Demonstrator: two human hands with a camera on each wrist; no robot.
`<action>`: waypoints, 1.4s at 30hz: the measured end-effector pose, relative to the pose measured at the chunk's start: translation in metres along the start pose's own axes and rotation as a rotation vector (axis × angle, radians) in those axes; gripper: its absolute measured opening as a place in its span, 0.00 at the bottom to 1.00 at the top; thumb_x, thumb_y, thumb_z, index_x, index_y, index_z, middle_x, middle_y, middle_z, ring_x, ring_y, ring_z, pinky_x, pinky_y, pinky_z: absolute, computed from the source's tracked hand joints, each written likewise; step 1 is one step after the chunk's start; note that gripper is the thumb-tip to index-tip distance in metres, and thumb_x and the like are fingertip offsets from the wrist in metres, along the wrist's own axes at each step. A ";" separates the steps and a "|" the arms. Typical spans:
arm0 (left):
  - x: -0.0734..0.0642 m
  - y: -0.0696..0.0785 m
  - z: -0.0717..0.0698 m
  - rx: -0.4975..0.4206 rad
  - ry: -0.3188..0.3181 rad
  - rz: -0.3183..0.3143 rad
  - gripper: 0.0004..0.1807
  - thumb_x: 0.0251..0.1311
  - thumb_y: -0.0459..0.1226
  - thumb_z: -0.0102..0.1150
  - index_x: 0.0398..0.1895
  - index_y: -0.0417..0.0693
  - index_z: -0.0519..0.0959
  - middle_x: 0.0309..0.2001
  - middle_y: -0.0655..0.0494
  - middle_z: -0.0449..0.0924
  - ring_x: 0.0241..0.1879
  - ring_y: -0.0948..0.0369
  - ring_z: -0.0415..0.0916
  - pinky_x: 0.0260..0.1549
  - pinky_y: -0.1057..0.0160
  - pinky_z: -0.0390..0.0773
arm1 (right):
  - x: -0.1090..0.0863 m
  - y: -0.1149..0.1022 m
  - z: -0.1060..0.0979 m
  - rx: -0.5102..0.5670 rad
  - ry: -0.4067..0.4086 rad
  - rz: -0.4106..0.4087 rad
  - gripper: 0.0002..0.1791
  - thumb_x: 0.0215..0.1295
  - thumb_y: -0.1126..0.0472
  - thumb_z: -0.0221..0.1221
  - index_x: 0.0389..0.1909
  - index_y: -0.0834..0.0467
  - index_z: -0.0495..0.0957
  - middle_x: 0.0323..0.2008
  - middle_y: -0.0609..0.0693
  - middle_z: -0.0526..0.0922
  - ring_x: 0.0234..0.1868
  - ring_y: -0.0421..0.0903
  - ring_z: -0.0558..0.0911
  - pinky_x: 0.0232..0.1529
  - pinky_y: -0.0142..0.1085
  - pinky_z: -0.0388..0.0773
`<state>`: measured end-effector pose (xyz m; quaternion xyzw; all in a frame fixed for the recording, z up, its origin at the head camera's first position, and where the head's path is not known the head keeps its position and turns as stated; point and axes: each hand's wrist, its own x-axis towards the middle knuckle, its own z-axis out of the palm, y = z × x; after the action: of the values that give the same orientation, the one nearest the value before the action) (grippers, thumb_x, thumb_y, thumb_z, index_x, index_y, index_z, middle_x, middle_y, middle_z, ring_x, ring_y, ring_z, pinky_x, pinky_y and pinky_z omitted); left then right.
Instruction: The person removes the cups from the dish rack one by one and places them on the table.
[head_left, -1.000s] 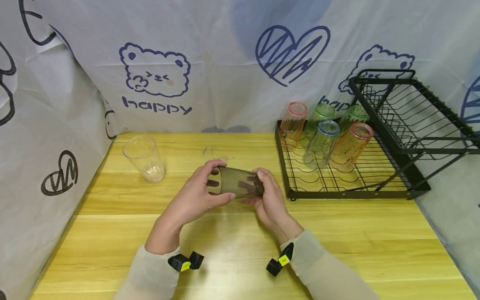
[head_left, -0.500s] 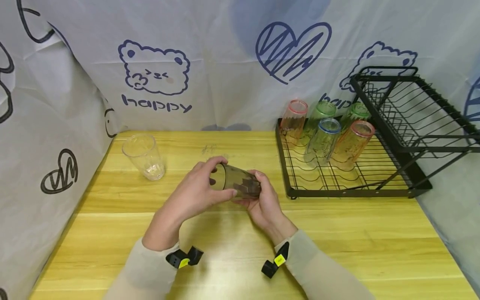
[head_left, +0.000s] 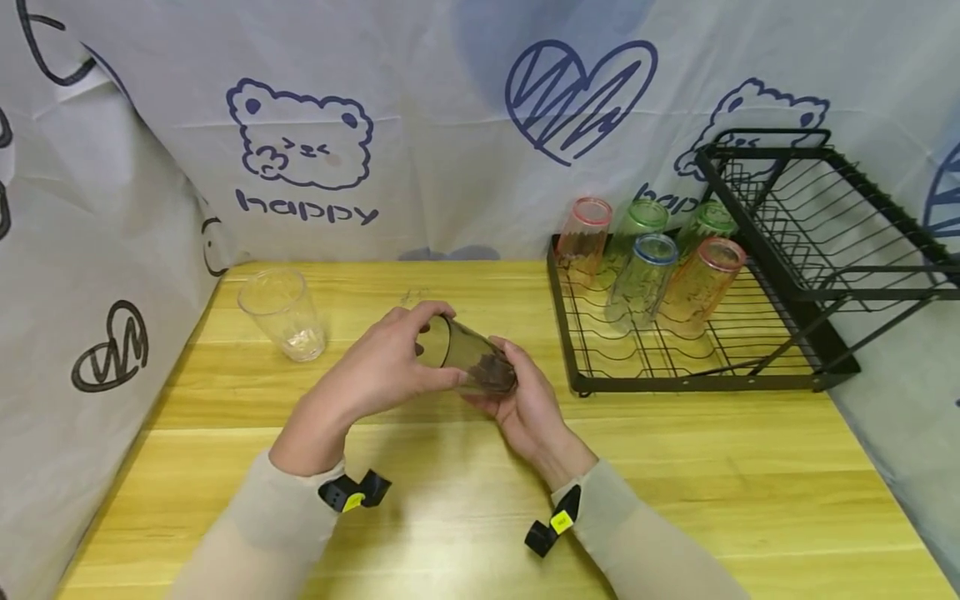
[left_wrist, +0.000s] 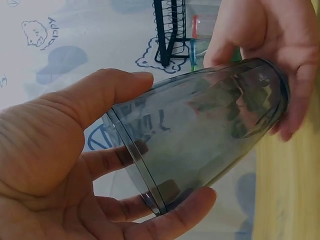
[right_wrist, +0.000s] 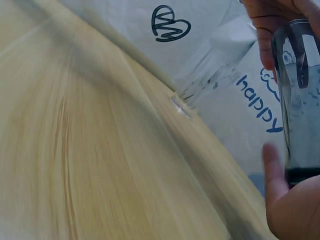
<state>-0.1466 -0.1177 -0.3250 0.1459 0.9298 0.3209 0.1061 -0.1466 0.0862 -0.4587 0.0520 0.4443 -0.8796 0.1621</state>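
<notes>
A smoky grey drinking glass (head_left: 476, 357) is held tilted above the table between both hands, its rim end up and to the left. My left hand (head_left: 378, 367) grips the rim end, thumb on the near side and fingers spread round the rim, as the left wrist view shows on the glass (left_wrist: 200, 120). At the base end my right hand (head_left: 528, 412) holds the glass, thumb over the top and fingers beneath. In the right wrist view the glass (right_wrist: 304, 110) is cut off by the frame edge. A clear glass (head_left: 283, 315) stands upright to the left.
Back right is a black two-tier wire dish rack (head_left: 697, 384). Several tinted glasses stand upside down in its lower tray, among them a blue-rimmed glass (head_left: 641, 283) and a pink-rimmed glass (head_left: 701, 287). A printed cloth (head_left: 442, 183) hangs behind the wooden table (head_left: 712, 475).
The smoky glass has turned from nearly level to a steeper tilt, its base end lower. Both hands have moved slightly left with it and keep their hold.
</notes>
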 end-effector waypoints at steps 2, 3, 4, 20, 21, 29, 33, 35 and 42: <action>0.001 -0.001 -0.007 0.022 -0.005 -0.015 0.43 0.58 0.51 0.77 0.75 0.60 0.68 0.62 0.39 0.73 0.58 0.45 0.77 0.55 0.41 0.81 | -0.001 -0.001 0.001 -0.078 0.019 -0.024 0.24 0.84 0.44 0.47 0.70 0.53 0.71 0.61 0.54 0.79 0.55 0.48 0.85 0.59 0.48 0.85; 0.001 -0.001 -0.011 0.035 -0.008 -0.026 0.43 0.58 0.51 0.77 0.76 0.61 0.68 0.63 0.39 0.71 0.57 0.44 0.77 0.55 0.41 0.81 | -0.002 -0.001 0.001 -0.118 0.034 -0.039 0.26 0.84 0.44 0.47 0.71 0.55 0.70 0.63 0.55 0.77 0.57 0.48 0.83 0.61 0.49 0.84; 0.002 -0.002 -0.016 0.048 -0.014 -0.037 0.43 0.58 0.51 0.76 0.76 0.62 0.67 0.64 0.38 0.70 0.57 0.44 0.77 0.54 0.40 0.81 | -0.002 -0.001 0.001 -0.159 0.052 -0.057 0.27 0.84 0.43 0.47 0.72 0.57 0.68 0.65 0.57 0.74 0.59 0.49 0.81 0.62 0.50 0.83; 0.036 -0.047 -0.078 0.314 -0.080 -0.197 0.52 0.61 0.50 0.71 0.85 0.50 0.55 0.72 0.24 0.58 0.59 0.34 0.73 0.60 0.27 0.74 | -0.009 -0.009 0.002 -0.420 0.162 -0.144 0.19 0.82 0.58 0.52 0.59 0.70 0.74 0.59 0.64 0.74 0.55 0.54 0.82 0.55 0.44 0.87; 0.037 -0.050 -0.078 0.322 -0.077 -0.206 0.52 0.61 0.49 0.71 0.85 0.49 0.55 0.72 0.23 0.58 0.60 0.34 0.72 0.61 0.27 0.73 | -0.010 -0.009 0.002 -0.490 0.159 -0.162 0.17 0.82 0.59 0.54 0.56 0.70 0.77 0.57 0.63 0.77 0.54 0.55 0.83 0.55 0.44 0.88; 0.043 -0.059 -0.077 0.360 -0.055 -0.232 0.53 0.58 0.45 0.72 0.84 0.45 0.56 0.71 0.23 0.62 0.66 0.30 0.65 0.65 0.24 0.67 | -0.024 -0.011 0.006 -1.193 0.109 -0.440 0.12 0.76 0.59 0.60 0.53 0.60 0.86 0.53 0.53 0.86 0.53 0.54 0.86 0.55 0.49 0.86; 0.047 -0.060 -0.076 0.372 -0.053 -0.227 0.52 0.58 0.45 0.73 0.84 0.43 0.56 0.71 0.25 0.65 0.69 0.29 0.61 0.69 0.25 0.63 | -0.028 -0.013 0.005 -1.260 0.112 -0.456 0.14 0.77 0.56 0.60 0.54 0.58 0.85 0.55 0.51 0.85 0.53 0.54 0.86 0.56 0.49 0.86; 0.049 -0.060 -0.076 0.375 -0.052 -0.230 0.53 0.59 0.45 0.73 0.84 0.43 0.56 0.71 0.26 0.65 0.70 0.29 0.59 0.70 0.26 0.62 | -0.029 -0.013 0.004 -1.252 0.116 -0.450 0.13 0.76 0.57 0.60 0.54 0.57 0.85 0.55 0.51 0.85 0.53 0.54 0.86 0.55 0.48 0.86; 0.054 -0.061 -0.074 0.400 -0.052 -0.242 0.52 0.60 0.44 0.73 0.83 0.39 0.56 0.72 0.24 0.64 0.72 0.27 0.58 0.73 0.27 0.59 | -0.030 -0.014 0.002 -1.220 0.104 -0.444 0.12 0.75 0.58 0.62 0.53 0.58 0.86 0.54 0.52 0.85 0.52 0.53 0.87 0.54 0.46 0.87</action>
<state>-0.2309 -0.1873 -0.3116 0.0597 0.9825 0.1113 0.1368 -0.1230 0.0992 -0.4401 -0.1000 0.8713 -0.4783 -0.0450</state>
